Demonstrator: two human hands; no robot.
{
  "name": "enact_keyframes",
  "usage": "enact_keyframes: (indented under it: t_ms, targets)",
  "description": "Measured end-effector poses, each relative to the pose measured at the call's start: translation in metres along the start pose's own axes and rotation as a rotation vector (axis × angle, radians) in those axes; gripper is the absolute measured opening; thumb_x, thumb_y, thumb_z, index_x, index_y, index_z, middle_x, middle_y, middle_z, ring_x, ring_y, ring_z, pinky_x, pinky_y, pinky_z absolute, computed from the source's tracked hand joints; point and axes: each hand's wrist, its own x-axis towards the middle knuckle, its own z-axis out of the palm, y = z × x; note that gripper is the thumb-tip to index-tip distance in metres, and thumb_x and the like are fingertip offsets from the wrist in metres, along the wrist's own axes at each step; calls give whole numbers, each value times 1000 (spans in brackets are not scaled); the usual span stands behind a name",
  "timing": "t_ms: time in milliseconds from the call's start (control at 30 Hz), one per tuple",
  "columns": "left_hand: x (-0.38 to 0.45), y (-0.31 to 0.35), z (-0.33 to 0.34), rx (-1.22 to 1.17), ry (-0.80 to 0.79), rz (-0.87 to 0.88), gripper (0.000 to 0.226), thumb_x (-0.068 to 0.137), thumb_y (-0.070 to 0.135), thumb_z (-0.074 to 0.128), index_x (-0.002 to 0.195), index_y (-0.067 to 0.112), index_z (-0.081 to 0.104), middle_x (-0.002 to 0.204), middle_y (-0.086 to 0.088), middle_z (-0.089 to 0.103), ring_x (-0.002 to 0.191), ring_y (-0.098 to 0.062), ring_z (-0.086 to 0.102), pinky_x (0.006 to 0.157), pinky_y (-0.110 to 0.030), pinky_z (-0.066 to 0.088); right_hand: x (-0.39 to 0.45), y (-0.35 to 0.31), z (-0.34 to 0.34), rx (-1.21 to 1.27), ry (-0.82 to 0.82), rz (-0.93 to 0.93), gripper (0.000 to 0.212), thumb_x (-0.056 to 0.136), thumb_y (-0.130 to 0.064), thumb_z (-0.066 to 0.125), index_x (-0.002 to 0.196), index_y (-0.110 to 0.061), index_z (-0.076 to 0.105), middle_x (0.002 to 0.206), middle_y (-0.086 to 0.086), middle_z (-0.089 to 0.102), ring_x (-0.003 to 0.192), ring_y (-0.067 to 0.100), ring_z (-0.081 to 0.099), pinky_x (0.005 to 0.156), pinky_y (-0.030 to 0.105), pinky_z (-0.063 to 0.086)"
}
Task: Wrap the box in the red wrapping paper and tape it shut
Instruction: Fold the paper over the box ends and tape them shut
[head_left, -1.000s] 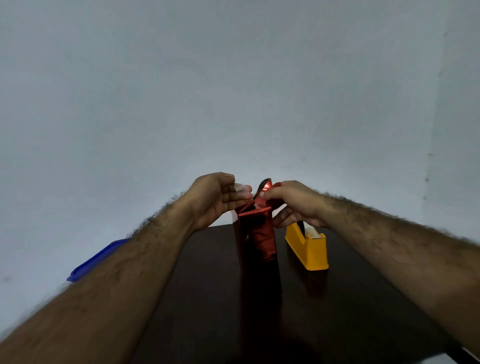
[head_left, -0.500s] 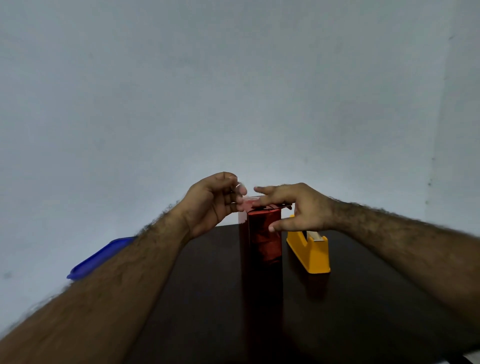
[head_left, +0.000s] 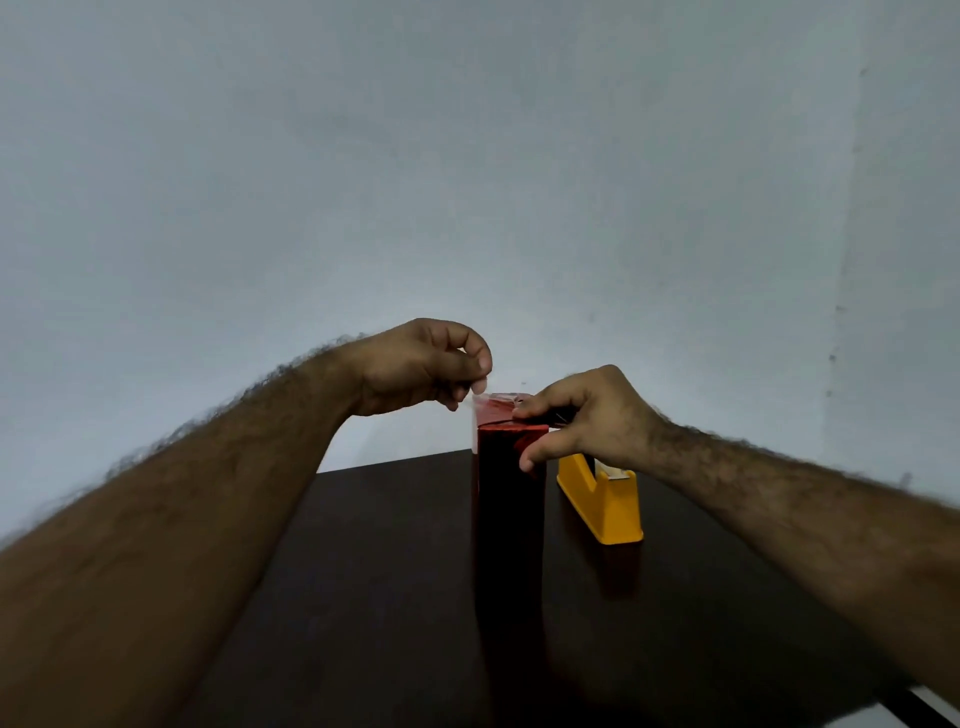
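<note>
A tall box (head_left: 509, 519) wrapped in shiny red paper stands upright on the dark table (head_left: 363, 571). Its top end flaps are folded flat. My right hand (head_left: 582, 415) presses down on the folded top, fingers over the far right edge and thumb against the box's side. My left hand (head_left: 426, 366) hovers at the top left corner and pinches a strip of clear tape (head_left: 480, 399) between thumb and fingers. The strip reaches onto the red top.
A yellow tape dispenser (head_left: 602, 499) stands on the table just right of the box, behind my right hand. A plain grey wall fills the background. The table's right edge shows at the lower right.
The raised red end flap has been folded down flat. My right hand now presses on the top. My left hand has lifted and brought the tape over the top left corner.
</note>
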Motion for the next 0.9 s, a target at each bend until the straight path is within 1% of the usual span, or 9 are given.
enact_keyframes:
  t_ms: [100,200,333,400,500,633,700,767,900]
  targets:
    - [13,6,-5,156,-73,-49,9,102,0,62,102,6,69,88,-11,67,69,-16,57,69,-30,50,0,1,4,70,33,30,53,54,-29,103,103,-23,85,95,-15,80,95,2,75,86,23,60]
    - [24,6,-7,255,-127,-61,10,101,-1,64,102,5,72,89,-13,61,71,-16,56,68,-30,49,1,0,8,96,46,45,50,53,-31,103,99,-22,86,93,-14,80,93,5,75,84,25,61]
    - [35,6,-2,329,-179,-12,12,99,0,67,99,8,75,92,-15,62,78,-20,54,66,-29,48,4,-3,16,125,62,65,49,52,-35,103,97,-26,86,93,-12,80,95,9,75,88,38,63]
    - [37,5,-1,331,-228,-1,18,98,-1,68,96,14,77,96,-13,66,83,-25,54,65,-27,48,6,-2,19,149,84,80,48,51,-36,104,94,-25,86,91,-11,80,94,12,75,88,45,63]
    - [39,5,0,346,-262,-6,17,97,-2,68,96,14,76,98,-14,70,85,-27,56,65,-27,48,6,0,22,178,108,103,46,50,-37,104,90,-23,85,90,-8,80,94,14,75,88,49,62]
    - [43,2,0,353,-269,-10,13,98,1,68,98,12,74,92,-11,68,80,-22,58,66,-27,48,7,-1,22,172,115,120,44,51,-39,103,87,-24,85,89,-8,79,95,13,74,91,48,61]
    - [44,3,-2,274,-265,-1,12,100,1,65,99,11,72,89,-12,65,75,-18,59,66,-26,49,8,-1,21,178,101,119,43,52,-39,103,88,-26,85,91,-9,79,98,12,74,93,47,61]
    - [43,6,-9,171,-258,3,10,102,0,61,100,7,68,85,-9,63,72,-17,54,66,-27,47,8,-2,20,187,87,116,43,52,-39,103,89,-26,85,93,-8,80,100,12,74,94,47,61]
    - [40,8,-14,180,-353,-46,12,103,1,60,97,8,68,82,-7,63,70,-18,50,66,-27,45,9,-5,19,162,76,113,42,53,-39,103,89,-25,85,92,-10,79,100,11,73,93,46,61]
